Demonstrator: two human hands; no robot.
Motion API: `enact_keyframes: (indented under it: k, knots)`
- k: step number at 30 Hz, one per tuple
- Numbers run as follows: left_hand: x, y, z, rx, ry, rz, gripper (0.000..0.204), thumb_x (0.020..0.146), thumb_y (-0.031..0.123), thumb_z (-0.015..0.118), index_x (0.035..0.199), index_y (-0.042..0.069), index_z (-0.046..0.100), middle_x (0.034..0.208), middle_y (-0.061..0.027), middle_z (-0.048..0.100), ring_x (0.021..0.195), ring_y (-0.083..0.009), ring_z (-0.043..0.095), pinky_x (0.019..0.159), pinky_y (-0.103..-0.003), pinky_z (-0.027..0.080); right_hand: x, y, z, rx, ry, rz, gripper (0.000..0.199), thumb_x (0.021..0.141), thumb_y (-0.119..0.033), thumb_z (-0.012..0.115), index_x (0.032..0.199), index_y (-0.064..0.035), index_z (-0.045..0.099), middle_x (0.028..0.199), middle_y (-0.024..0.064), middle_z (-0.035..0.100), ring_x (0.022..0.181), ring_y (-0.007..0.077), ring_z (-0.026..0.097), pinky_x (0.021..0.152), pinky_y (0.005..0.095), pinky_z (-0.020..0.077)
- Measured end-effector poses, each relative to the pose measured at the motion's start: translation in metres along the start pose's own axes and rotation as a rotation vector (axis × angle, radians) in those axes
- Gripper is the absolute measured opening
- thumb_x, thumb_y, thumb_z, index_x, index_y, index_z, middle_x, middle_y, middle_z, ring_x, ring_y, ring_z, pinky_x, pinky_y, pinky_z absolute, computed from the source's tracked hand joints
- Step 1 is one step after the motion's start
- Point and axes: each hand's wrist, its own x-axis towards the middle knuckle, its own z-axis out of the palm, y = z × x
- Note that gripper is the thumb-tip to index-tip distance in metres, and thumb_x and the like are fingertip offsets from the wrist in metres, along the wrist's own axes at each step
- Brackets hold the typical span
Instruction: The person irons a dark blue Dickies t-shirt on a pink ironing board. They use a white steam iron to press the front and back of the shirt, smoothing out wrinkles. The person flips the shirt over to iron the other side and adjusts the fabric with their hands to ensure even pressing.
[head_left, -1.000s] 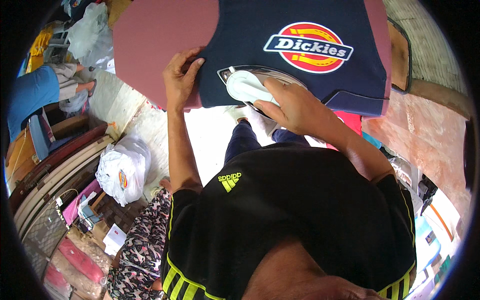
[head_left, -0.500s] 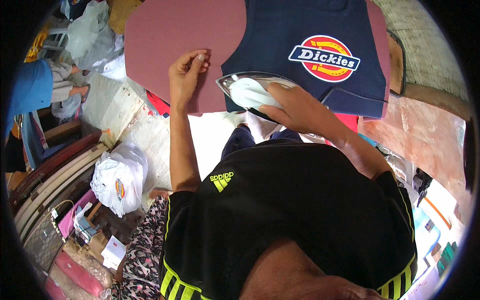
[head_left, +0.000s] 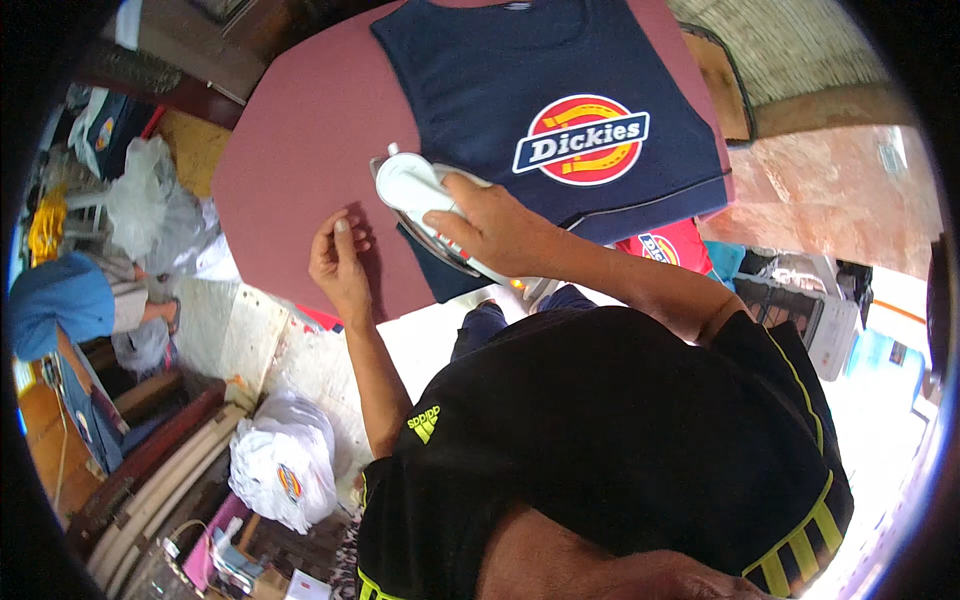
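Observation:
My right hand point(head_left: 495, 225) is wrapped round the handle of a white clothes iron point(head_left: 408, 187). The iron lies over the near left edge of a navy sleeveless garment point(head_left: 470, 80), its tip pointing up and to the left; whether its plate touches the cloth I cannot tell. On the garment's front is a red, yellow and white badge point(head_left: 582, 140). The garment is spread over a maroon padded ironing board point(head_left: 310, 130). Left of the iron, my left hand point(head_left: 340, 265) hovers near the board's front edge, empty, its fingers loosely bent and apart.
Red cloth point(head_left: 668, 247) shows beneath the board's near right side. A white plastic bag point(head_left: 285, 460) stands on the floor at left, near stacked boards point(head_left: 165, 490). Farther left are clear plastic bags point(head_left: 155, 205) and another person in blue clothing point(head_left: 65, 300).
The iron has turned so its tip points farther away from me. My left hand has drawn back toward the board's front edge. The whole view has shifted and tilted.

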Motion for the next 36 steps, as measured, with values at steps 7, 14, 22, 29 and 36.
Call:
enact_keyframes:
  k: [7,14,22,29,36]
  knots:
    - [0.007,0.008,0.050,0.160,-0.030,0.188,0.025,0.102,0.019,0.057,0.115,-0.001,0.065,0.109,-0.0103,0.066,0.094,-0.0164,0.062,0.082,-0.028,0.050,-0.060,0.009,-0.063,-0.099,-0.163,0.162,0.049,0.099,-0.040,0.055,0.125,0.0020,0.052,0.107,0.0295,0.064,0.095,0.0440,0.065,0.086,0.0529,0.0470]
    - [0.011,0.025,0.168,0.700,-0.517,0.595,0.040,0.096,0.021,0.059,0.131,0.001,0.057,0.140,-0.0196,0.050,0.134,-0.0379,0.044,0.110,-0.047,0.033,-0.144,0.023,-0.188,-0.046,0.244,0.697,0.035,0.100,-0.034,0.057,0.116,-0.0033,0.063,0.084,0.0149,0.065,0.073,0.0197,0.063,0.063,0.0353,0.0495]
    - [0.017,-0.007,0.238,1.212,-0.532,0.606,0.070,0.093,0.044,0.060,0.149,0.008,0.038,0.157,-0.0230,0.030,0.145,-0.0453,0.025,0.111,-0.061,0.021,-0.140,0.105,-0.349,-0.182,0.689,0.597,0.033,0.102,-0.035,0.053,0.109,-0.0039,0.062,0.061,0.0016,0.049,0.046,0.0100,0.047,0.043,0.0283,0.0388]
    - [0.013,-0.003,0.245,1.372,-0.519,0.553,0.071,0.093,0.047,0.057,0.149,0.007,0.041,0.159,-0.0195,0.030,0.147,-0.0423,0.023,0.113,-0.060,0.019,-0.088,0.188,-0.450,-0.201,0.646,0.647,0.037,0.102,-0.038,0.051,0.110,-0.0044,0.062,0.063,0.0023,0.052,0.045,0.0104,0.047,0.039,0.0282,0.0378]
    - [0.017,0.001,0.251,1.393,-0.572,0.612,0.068,0.095,0.047,0.052,0.148,0.006,0.042,0.158,-0.0186,0.032,0.147,-0.0413,0.025,0.113,-0.057,0.021,-0.097,0.295,-0.473,-0.834,0.508,0.404,0.052,0.097,-0.043,0.057,0.135,-0.0082,0.053,0.108,0.0188,0.063,0.095,0.0291,0.062,0.075,0.0380,0.0567]
